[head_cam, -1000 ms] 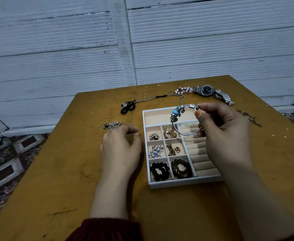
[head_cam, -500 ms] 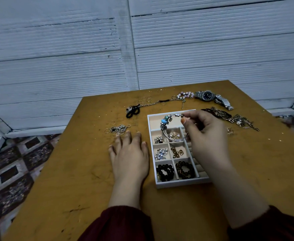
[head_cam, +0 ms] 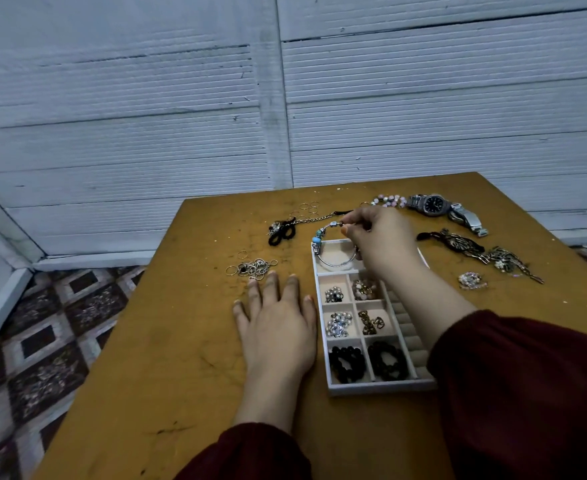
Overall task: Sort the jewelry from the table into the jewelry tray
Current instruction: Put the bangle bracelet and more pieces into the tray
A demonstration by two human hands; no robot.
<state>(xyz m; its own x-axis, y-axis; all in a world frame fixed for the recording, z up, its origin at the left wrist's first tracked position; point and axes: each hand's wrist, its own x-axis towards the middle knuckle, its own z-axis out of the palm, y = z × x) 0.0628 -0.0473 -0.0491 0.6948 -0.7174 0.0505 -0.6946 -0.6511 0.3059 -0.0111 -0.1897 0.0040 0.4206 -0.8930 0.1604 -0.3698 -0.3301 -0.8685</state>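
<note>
The right hand [head_cam: 378,240], pinching the bracelet [head_cam: 318,239] at its clasp, has carried it from mid-tray to the tray's [head_cam: 378,388] far long compartment, its loop dipping inside, while the left hand [head_cam: 278,334] lies flat on the worktop [head_cam: 181,341] alongside, so release looks close.

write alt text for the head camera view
A person's right hand pinches a silver bangle with blue beads over the far compartment of a white divided jewelry tray on a mustard wooden table. The left hand lies flat beside the tray; a steel wristwatch lies outside it.
</note>
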